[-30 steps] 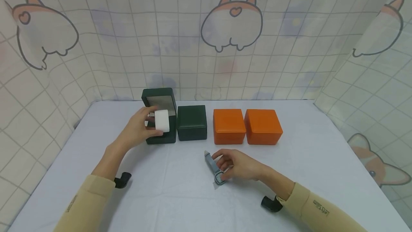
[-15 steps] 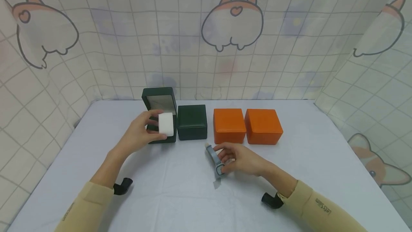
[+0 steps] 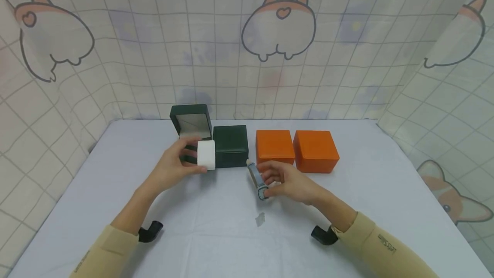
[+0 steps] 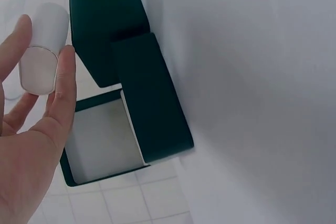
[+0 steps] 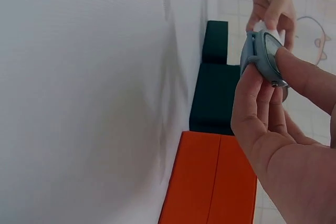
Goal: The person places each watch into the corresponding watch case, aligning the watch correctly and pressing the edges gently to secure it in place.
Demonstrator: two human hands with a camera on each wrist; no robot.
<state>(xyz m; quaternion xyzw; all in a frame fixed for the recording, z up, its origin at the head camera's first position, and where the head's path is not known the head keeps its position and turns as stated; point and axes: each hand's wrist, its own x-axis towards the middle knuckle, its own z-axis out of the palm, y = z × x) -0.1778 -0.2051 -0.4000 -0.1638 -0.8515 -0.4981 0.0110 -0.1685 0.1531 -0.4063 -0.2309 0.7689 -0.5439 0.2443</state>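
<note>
My left hand point(image 3: 175, 164) pinches a white watch cushion point(image 3: 206, 155) between thumb and fingers, in front of the open green box point(image 3: 191, 122). In the left wrist view the cushion point(image 4: 46, 40) is a rounded block with a flat oval end. My right hand point(image 3: 291, 182) holds a wristwatch point(image 3: 257, 180) with a light blue strap, the thumb on its face. Seen from the right wrist, the watch point(image 5: 264, 59) has a blue-grey case with a small crown. A closed green box point(image 3: 230, 146) stands between the two hands, farther back.
Two closed orange boxes point(image 3: 275, 150) stand side by side right of the green ones. A small grey scrap point(image 3: 260, 219) lies on the white tablecloth point(image 3: 227, 248). A tiled-pattern curtain point(image 3: 170, 46) with dog drawings rises behind the table.
My left hand has brought the white cushion right and toward me, out from over the open box. My right hand has moved the watch away from me, off the grey scrap's spot.
</note>
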